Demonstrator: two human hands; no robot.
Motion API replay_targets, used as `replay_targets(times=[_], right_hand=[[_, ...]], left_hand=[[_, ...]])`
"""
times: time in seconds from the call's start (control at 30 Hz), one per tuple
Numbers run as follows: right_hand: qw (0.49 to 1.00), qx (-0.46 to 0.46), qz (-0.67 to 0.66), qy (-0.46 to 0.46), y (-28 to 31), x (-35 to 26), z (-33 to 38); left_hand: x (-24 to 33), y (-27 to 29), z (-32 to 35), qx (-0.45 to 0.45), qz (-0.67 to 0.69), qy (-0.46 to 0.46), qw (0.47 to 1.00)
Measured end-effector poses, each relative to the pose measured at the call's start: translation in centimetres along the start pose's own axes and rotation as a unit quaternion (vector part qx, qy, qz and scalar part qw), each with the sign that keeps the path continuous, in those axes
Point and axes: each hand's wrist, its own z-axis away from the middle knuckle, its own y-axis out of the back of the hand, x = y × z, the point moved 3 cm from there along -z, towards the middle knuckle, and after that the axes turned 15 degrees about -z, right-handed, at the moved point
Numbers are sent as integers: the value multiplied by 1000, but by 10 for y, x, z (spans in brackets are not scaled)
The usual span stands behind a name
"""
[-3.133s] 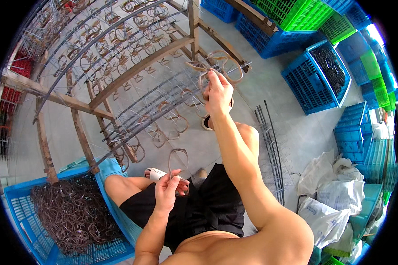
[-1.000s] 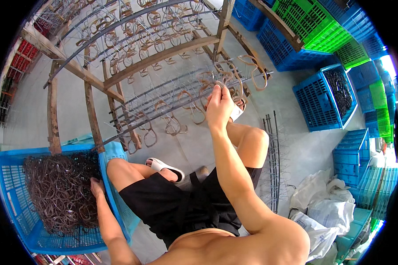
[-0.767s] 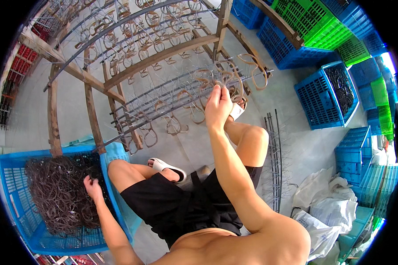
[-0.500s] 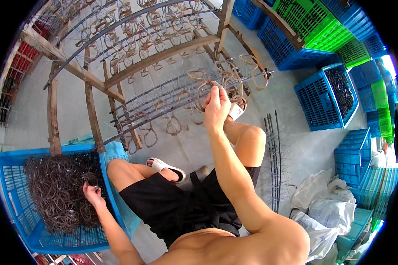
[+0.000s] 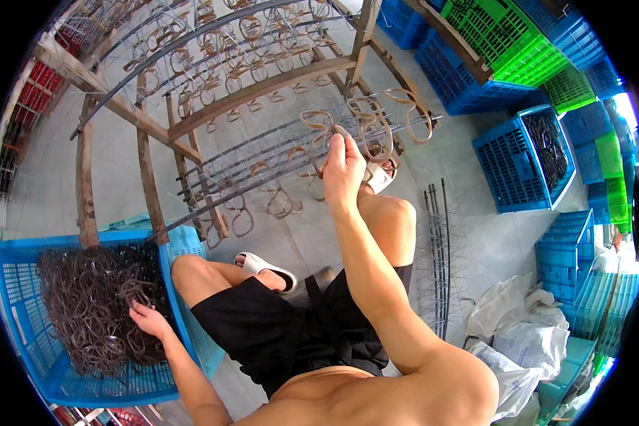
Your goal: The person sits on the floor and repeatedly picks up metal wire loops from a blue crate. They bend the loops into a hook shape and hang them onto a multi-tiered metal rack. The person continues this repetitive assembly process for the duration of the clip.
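My right hand point(image 5: 344, 174) is closed in a pinch on a brown spectacle frame point(image 5: 317, 119), up at the near rods of a rack. More spectacle frames point(image 5: 417, 117) hang from thin wires along the rod point(image 5: 291, 168) there. At the lower left, my left hand point(image 5: 150, 319) reaches over the side of a blue crate point(image 5: 21, 334). Its fingers are pinched on a dark spectacle frame point(image 5: 136, 290) at the edge of the heap point(image 5: 85, 312) of tangled spectacle frames inside; the fingertips are partly hidden.
The wooden rack point(image 5: 263, 96) carries several rows of hanging frames ahead. Spare wired rods point(image 5: 439, 255) lie on the floor to the right. Beyond them are white plastic bags point(image 5: 522, 348), a blue crate of dark pieces point(image 5: 508, 167) and stacked green crates point(image 5: 525, 50).
My left hand has shifted slightly down and left within the crate, and the dark frame by its fingers has turned. My right hand has moved a little to the left.
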Motion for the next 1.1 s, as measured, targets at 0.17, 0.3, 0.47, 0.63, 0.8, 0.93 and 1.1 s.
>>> replay_targets(times=[0.17, 0.3, 0.47, 0.63, 0.8, 0.93, 1.1], right_hand=[[989, -59, 128, 36, -7, -17, 6], [976, -70, 194, 73, -5, -26, 2], [985, -89, 137, 51, 3, -15, -3], [991, -54, 121, 28, -3, -17, 3], [988, -14, 139, 72, -5, -27, 1], [997, -70, 4, -8, 0, -18, -18], [804, -97, 524, 264, -15, -58, 34]], left_hand=[[10, 3, 18, -96, 292, 163, 938], [16, 4, 27, -127, 259, 163, 944], [23, 0, 26, -155, 272, 139, 939], [28, 10, 22, -213, 276, 145, 926], [33, 16, 24, -287, 302, 122, 901], [28, 14, 22, -278, 337, 123, 891], [50, 43, 29, -195, 461, 143, 854]])
